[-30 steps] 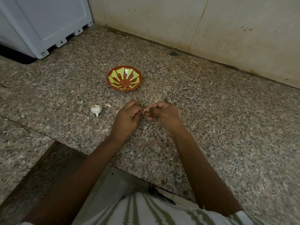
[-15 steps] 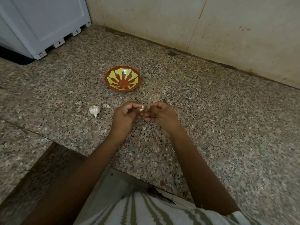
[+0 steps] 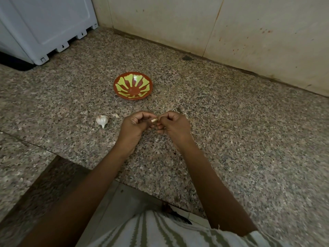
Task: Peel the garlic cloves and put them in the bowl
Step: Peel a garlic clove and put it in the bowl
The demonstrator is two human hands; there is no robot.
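While both hands meet on the near side of the bowl, the action is all at the fingertips. The left hand [image 3: 133, 124] pinches a small garlic clove [image 3: 154, 120] between thumb and curled fingers. The right hand [image 3: 173, 124], fingers curled too, nips at the clove's exposed end, apparently working the skin.

The clove shows pale and yellowish, a stubby nub poking out between the two hands. To do this well, I'd say hold it firm with the left, catch a loose edge of the papery skin with a nail, and strip along the length rather than squeezing. It's tiny, and likely slippery once bare.

The bowl [image 3: 124, 82] sits beyond the hands, shallow and round. It's glossy red-brown, with yellow-green petal shapes fanning from its centre, and I see no cloves inside.

Off to the left lies the garlic bulb [image 3: 102, 120], white and teardrop-shaped with a pointed stem. Near it lies a flake of skin [image 3: 116, 115]. Everything rests on a speckled granite floor [image 3: 231, 139], hard and smooth-looking.
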